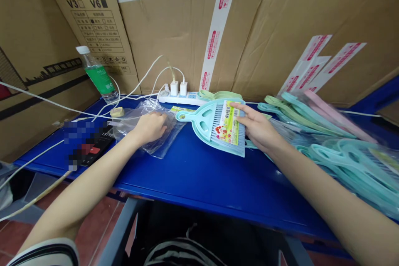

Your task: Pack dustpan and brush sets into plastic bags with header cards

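Head view, looking down onto a blue painted metal shelf (199,185). A pale turquoise plastic dustpan with a grey-bristled brush nested in it (215,126) lies flat near 12 o'clock, between the forearms. Its long axis runs roughly 9 to 3: short handle toward 9, bristles and a printed paper label (229,126) toward 3.

The right hand (257,126) is nearer the dustpan. It is open, fingers extended and closed around nothing, with the fingertips (238,108) touching the label. The left hand (151,128) is also open, palm down on a clear plastic bag (170,139), with no grip visible. The bag's edge reaches the dustpan handle; touching or just under it, I cannot tell.

At 3 o'clock, beyond the right hand, lies a heap of turquoise dustpan sets in plastic film (343,168), with long pink plastic handles (339,112) behind it. At 12 o'clock stands a white power strip with two white plug chargers (179,93). At 10 o'clock stands a clear plastic water bottle with a green label (98,77). Corrugated cardboard cartons (187,37) form the backdrop.
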A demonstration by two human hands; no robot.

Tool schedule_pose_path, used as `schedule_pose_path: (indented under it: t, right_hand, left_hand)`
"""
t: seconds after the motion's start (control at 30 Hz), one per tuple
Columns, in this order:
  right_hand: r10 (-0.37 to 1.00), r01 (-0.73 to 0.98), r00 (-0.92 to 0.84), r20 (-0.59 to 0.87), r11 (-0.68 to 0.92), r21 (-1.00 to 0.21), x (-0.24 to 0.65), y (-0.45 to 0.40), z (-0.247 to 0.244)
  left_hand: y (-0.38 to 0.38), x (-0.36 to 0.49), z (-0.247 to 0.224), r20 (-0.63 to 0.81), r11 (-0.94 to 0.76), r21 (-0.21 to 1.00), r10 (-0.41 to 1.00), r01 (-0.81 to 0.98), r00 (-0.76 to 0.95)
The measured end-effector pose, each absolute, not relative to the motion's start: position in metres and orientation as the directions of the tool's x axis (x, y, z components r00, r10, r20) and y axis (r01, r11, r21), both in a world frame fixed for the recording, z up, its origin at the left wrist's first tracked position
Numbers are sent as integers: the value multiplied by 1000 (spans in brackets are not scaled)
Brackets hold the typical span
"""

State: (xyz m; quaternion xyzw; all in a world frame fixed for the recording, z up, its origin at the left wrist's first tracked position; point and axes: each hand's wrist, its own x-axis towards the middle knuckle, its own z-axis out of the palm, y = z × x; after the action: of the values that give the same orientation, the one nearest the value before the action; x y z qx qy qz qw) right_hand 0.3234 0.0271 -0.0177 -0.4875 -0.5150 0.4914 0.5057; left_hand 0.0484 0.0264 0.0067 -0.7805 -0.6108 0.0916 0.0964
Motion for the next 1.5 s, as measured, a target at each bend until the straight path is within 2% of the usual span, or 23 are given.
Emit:
schedule_pose_path:
  t: [0.17,0.47,0.57,0.7,0.77,0.8,0.87,0.97,1.1,1.23,1.33,1.5]
  right_hand:
    - [999,2,-9,41,41,-999,323,27,-18]
    - [993,78,-87,79,86,-993,328,29,-26]
    - [996,69,-67,61,66,-995,327,28,-24]
    - [996,72,-63,69,73,-995,326,28,-23]
    - [995,80,-67,79,84,-993,327,28,-24]
    - [995,82,-67,78,83,-993,327,28,-24]
    - [995,80,-64,70,75,-994,327,29,-24]
    - [997,75,-56,62,67,-995,327,28,-23]
    - [998,65,-39,43,45,-997,323,26,-20]
    - [1000,57,-22,13,14,-998,321,24,-18]
    - [1000,81,-22,22,24,-996,321,25,-19]
    - [998,85,-40,48,52,-995,322,25,-22]
  left_hand:
    - [26,49,5,-47,-337,-220,941,915,335]
    - [26,49,4,-18,-317,-205,947,926,320]
    - [28,48,4,13,-348,-124,936,929,352]
    - [30,46,5,34,-433,85,901,897,432]
    - [30,45,5,53,-454,140,891,880,451]
    - [31,44,5,71,-443,114,897,889,437]
    - [31,43,4,96,-368,-19,925,930,368]
    - [30,44,3,26,-268,-183,960,946,277]
    - [27,47,1,-85,-344,-166,939,924,334]
    - [27,47,-1,-104,-434,-103,900,895,424]
    - [27,47,-2,-107,-433,-89,900,897,423]
    - [25,48,-1,-63,-322,-201,947,925,316]
